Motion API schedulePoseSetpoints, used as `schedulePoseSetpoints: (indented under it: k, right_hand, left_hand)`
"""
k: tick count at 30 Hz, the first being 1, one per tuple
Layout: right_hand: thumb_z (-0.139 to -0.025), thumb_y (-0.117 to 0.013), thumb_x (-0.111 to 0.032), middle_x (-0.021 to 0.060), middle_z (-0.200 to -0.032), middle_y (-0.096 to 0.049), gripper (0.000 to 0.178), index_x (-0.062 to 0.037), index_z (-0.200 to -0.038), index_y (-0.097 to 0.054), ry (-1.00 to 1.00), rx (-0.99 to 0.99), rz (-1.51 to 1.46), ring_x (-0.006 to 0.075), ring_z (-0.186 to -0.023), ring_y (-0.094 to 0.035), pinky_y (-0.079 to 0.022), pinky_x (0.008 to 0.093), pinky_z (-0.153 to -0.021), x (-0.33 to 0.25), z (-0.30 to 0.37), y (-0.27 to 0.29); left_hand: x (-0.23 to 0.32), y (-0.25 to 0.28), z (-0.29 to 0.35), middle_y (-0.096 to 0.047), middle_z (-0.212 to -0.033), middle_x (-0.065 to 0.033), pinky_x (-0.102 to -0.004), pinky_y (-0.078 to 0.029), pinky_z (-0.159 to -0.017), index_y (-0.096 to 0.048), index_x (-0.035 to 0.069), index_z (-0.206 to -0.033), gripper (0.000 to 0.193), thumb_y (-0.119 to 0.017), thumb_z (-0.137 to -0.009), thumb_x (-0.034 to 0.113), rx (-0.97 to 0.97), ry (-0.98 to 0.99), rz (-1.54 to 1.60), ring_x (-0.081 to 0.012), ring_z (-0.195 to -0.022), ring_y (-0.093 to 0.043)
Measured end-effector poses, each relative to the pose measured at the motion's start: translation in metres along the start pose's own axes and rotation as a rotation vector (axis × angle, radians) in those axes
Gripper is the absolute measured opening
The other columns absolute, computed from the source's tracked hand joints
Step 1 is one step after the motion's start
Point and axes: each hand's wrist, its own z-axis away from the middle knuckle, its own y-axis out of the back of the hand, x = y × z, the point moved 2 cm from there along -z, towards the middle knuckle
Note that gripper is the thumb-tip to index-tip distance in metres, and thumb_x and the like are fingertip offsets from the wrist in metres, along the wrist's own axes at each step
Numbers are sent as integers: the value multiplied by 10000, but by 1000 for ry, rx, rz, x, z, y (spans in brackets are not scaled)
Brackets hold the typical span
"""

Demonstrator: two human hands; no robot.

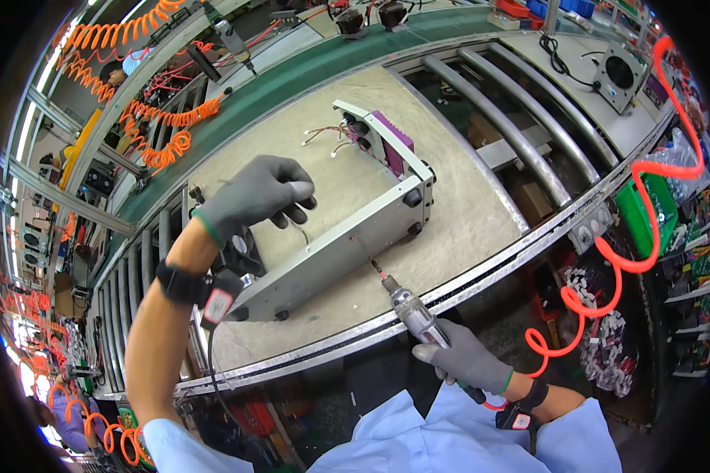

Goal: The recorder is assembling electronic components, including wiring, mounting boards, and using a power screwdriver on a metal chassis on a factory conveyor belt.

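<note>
A light grey metal chassis (335,244) stands on its edge on the pale worktop, its long side facing me. A purple finned part (393,142) is fitted inside its right end, with loose wires (323,134) beside it. My right hand (469,359), in a grey glove, is wrapped round a pneumatic screwdriver (415,311). The screwdriver's bit points at the chassis's long side, close to its surface; contact is unclear. Above the chassis's left part hovers my gloved left hand (260,197), fingers curled in toward the thumb. Whatever they hold, if anything, is hidden.
Metal rollers (521,150) flank the worktop (465,213) on the right, with more at left. An orange coiled hose (599,292) hangs at right near a green bin (647,206). Another screwdriver (233,39) hangs at the back. A fan unit (619,75) stands far right.
</note>
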Motion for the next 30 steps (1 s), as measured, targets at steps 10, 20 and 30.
schedulePoseSetpoints:
  k: [10,20,30]
  right_hand:
    - [-903,-784,-303,28,-834,-600,480,-51,-1273,-610,-48,21,-77,98,-628,-577,-489,288,-543,8,-15,-1]
    - [-850,-803,-267,54,-928,-651,545,-26,-1297,-605,4,77,-45,118,-760,-621,-525,311,-677,23,-21,-9]
    - [-834,-815,-259,60,-926,-650,503,3,-1214,-613,-2,92,-82,121,-783,-618,-523,308,-692,34,-18,-19]
  left_hand:
    - [-55,-68,-98,-721,-855,-24,-274,-556,-636,-776,17,-1018,216,-745,-892,189,-550,127,-95,-99,-720,-654]
    - [-63,-88,-98,-720,-854,-30,-285,-520,-652,-787,16,-1028,239,-725,-847,160,-618,134,-12,-106,-747,-631]
    - [-68,-87,-94,-720,-855,-30,-284,-514,-658,-783,11,-1025,241,-711,-846,156,-638,84,-76,-95,-784,-622]
